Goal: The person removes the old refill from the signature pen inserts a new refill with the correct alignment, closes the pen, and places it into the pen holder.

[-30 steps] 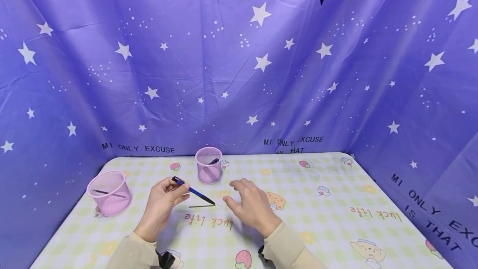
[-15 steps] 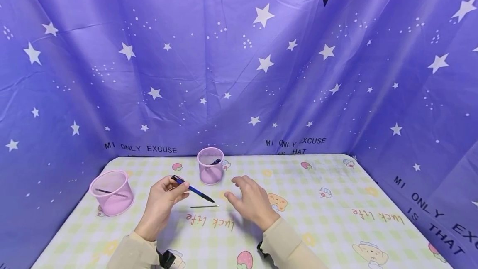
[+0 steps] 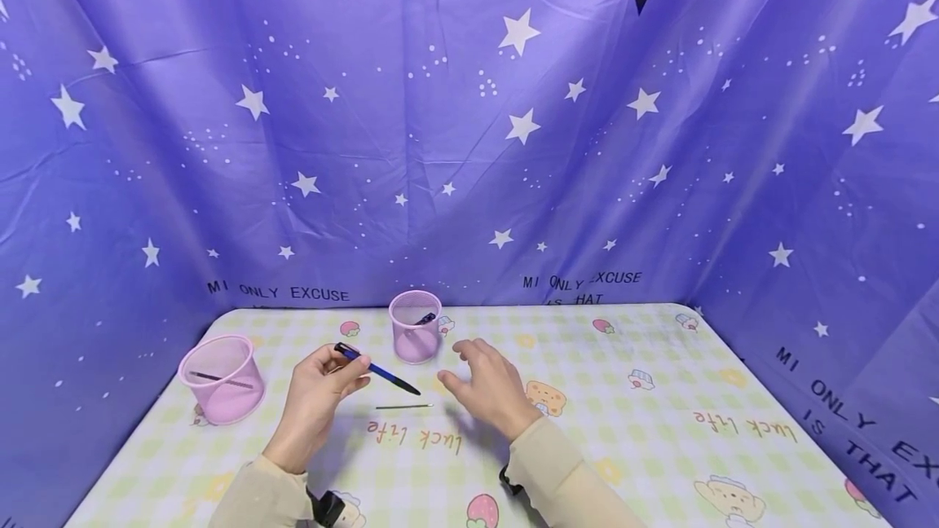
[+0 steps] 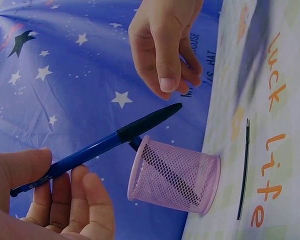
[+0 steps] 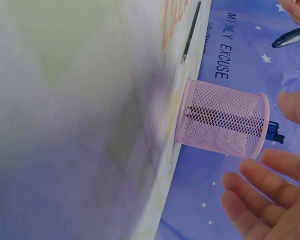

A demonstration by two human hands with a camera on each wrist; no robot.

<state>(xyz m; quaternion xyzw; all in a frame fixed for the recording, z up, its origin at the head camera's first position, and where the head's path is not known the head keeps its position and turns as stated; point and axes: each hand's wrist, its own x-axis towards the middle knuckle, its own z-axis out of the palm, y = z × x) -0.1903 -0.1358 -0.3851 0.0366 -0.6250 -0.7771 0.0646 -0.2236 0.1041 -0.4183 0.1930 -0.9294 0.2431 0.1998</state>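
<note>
Above the table, my left hand (image 3: 314,398) pinches a blue pen (image 3: 381,370) with a black grip between thumb and fingers, its tip pointing right and down. In the left wrist view the pen (image 4: 90,151) lies across the fingers. On the cloth beneath it is a thin dark pen refill (image 3: 405,407) with a pale tip. My right hand (image 3: 490,388) hovers to the right of the pen tip, fingers loosely bent and holding nothing. Behind both hands stands a pink mesh pen cup (image 3: 415,341) with a dark blue pen (image 5: 275,132) inside.
A second pink mesh cup (image 3: 222,393) stands at the table's left, with a thin dark stick (image 3: 220,379) leaning inside. The checked tablecloth (image 3: 631,446) carries printed pictures and lettering. A purple star-patterned curtain (image 3: 455,121) hangs behind the table and on both sides.
The right hand has shifted slightly up and away from the refill. The left hand keeps the pen nearly still. The whole view has drifted a little.
</note>
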